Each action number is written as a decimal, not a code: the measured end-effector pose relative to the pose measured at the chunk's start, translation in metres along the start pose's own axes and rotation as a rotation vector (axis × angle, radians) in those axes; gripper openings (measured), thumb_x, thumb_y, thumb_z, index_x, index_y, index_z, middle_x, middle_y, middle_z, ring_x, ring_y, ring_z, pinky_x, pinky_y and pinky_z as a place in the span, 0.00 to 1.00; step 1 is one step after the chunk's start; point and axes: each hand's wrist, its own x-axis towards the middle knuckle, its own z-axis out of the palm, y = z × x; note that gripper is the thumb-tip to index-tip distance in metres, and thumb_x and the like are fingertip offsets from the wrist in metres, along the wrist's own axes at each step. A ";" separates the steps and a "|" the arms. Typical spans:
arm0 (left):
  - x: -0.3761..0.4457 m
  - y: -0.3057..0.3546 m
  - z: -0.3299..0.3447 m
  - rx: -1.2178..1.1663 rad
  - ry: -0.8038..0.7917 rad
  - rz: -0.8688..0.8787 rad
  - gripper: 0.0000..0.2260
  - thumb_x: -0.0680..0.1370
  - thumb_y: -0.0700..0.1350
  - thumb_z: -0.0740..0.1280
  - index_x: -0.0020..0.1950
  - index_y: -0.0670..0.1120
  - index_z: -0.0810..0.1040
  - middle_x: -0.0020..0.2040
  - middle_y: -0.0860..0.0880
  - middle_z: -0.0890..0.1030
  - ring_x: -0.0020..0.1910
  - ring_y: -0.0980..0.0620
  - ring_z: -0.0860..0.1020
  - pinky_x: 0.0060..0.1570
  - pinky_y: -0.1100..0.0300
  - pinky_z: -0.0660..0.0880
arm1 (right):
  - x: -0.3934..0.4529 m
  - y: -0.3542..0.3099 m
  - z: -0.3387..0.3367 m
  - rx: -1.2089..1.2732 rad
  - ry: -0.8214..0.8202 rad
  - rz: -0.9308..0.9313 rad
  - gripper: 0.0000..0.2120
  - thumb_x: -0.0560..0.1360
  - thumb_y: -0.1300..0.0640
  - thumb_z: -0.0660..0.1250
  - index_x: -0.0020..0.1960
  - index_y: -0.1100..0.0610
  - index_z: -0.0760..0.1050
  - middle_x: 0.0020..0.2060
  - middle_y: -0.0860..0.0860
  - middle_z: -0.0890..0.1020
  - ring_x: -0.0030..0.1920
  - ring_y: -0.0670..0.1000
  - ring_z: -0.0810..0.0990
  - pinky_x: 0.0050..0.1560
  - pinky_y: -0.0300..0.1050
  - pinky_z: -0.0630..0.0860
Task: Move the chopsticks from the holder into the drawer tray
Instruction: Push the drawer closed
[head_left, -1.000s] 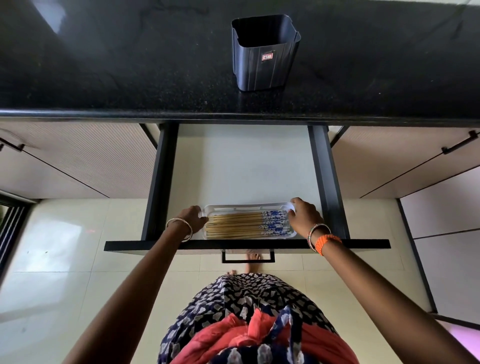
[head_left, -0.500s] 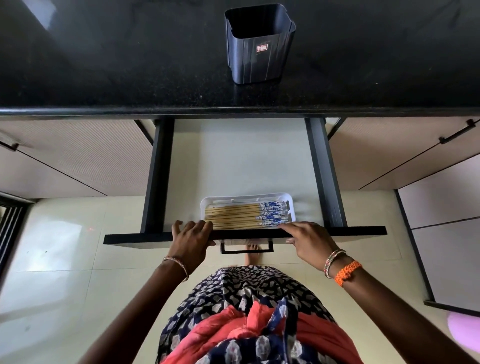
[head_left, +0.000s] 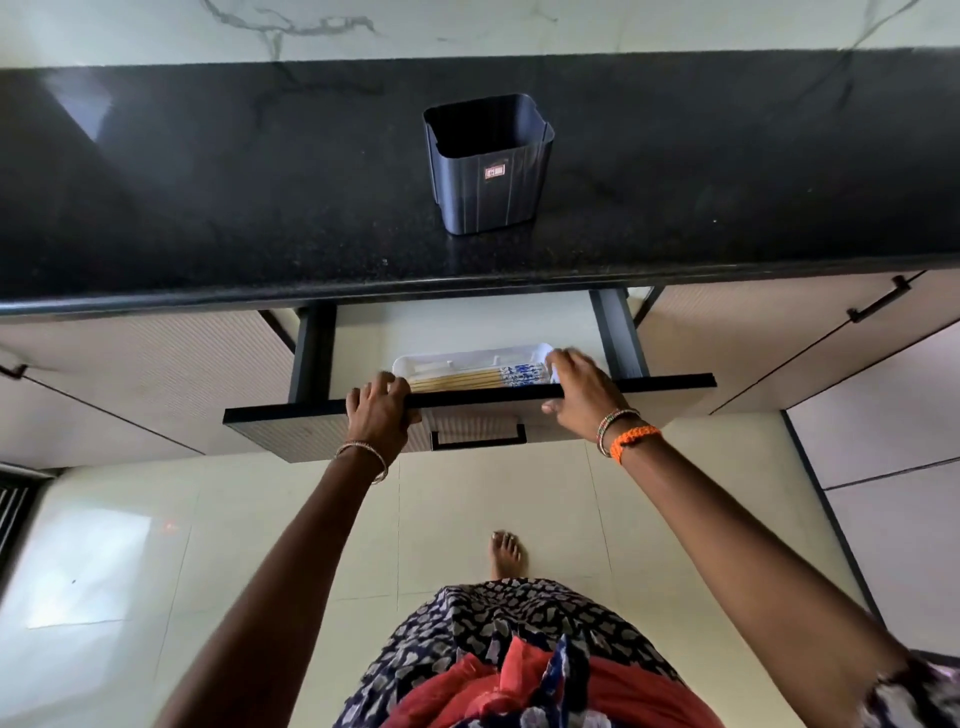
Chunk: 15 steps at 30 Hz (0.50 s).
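Observation:
The dark chopstick holder (head_left: 488, 166) stands upright on the black counter, with nothing showing inside it. Several wooden chopsticks (head_left: 478, 377) with blue-patterned ends lie flat in the white tray (head_left: 467, 358) inside the drawer (head_left: 467, 397). The drawer is partly pushed in under the counter. My left hand (head_left: 382, 410) grips the drawer's black front edge left of the tray. My right hand (head_left: 582, 392) rests over the front edge at the tray's right end, fingers spread and blurred.
The black counter's front edge (head_left: 208, 299) overhangs the drawer. Closed beige cabinet fronts sit on both sides, with a black handle (head_left: 878, 306) at the right. A bare foot (head_left: 506, 553) stands on the pale tiled floor below the drawer.
Both hands left the tray's ends and came to the drawer's front edge. The drawer has slid inward under the counter, hiding most of its floor.

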 end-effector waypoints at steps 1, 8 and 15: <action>0.007 0.002 -0.003 -0.027 0.048 -0.013 0.23 0.73 0.45 0.70 0.65 0.41 0.69 0.68 0.38 0.67 0.62 0.37 0.69 0.63 0.44 0.63 | 0.010 0.002 -0.002 -0.055 0.052 0.020 0.36 0.65 0.55 0.76 0.68 0.59 0.63 0.65 0.59 0.70 0.64 0.61 0.72 0.62 0.58 0.72; 0.074 0.013 -0.046 0.134 0.218 -0.013 0.48 0.68 0.50 0.74 0.76 0.42 0.46 0.77 0.39 0.49 0.76 0.37 0.49 0.72 0.40 0.53 | 0.082 0.007 -0.042 -0.373 0.219 0.015 0.65 0.56 0.43 0.79 0.76 0.64 0.41 0.76 0.63 0.49 0.77 0.63 0.47 0.73 0.65 0.44; 0.114 0.024 -0.057 0.344 0.195 -0.005 0.38 0.70 0.46 0.72 0.73 0.39 0.55 0.73 0.39 0.61 0.71 0.40 0.60 0.73 0.42 0.51 | 0.124 0.009 -0.041 -0.513 0.139 0.020 0.41 0.72 0.54 0.70 0.74 0.65 0.50 0.74 0.63 0.59 0.75 0.61 0.56 0.75 0.62 0.51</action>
